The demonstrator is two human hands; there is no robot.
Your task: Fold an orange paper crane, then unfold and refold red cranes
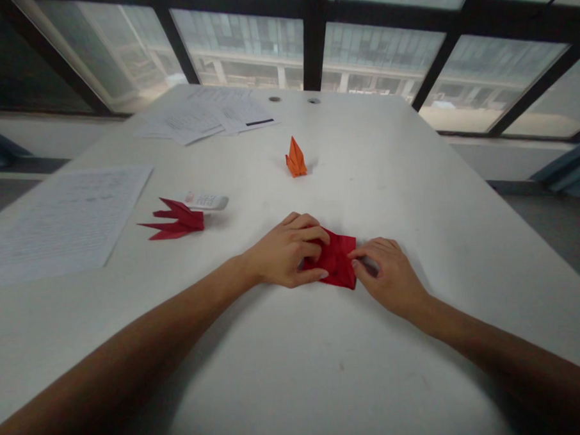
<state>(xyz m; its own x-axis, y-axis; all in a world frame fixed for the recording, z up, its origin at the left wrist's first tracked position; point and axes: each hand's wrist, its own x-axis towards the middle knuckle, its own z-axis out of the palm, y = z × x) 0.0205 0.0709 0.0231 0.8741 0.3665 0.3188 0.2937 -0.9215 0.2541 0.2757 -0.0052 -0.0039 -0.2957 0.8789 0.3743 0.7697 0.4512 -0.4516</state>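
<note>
Red paper (340,259), right grip (392,278) tight on right edge, left grip (289,253) atop, closure unclear, broad tabletop (433,198) around.

A red folded paper (338,259), roughly square, lies nearly flat on the white table (297,371).

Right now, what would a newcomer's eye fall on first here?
Probably the red paper, partly under the left hand, with the right hand at its edge. Bright against the white table, an orange folded figure stands farther back, and a dark red folded figure lies to the left.
</note>
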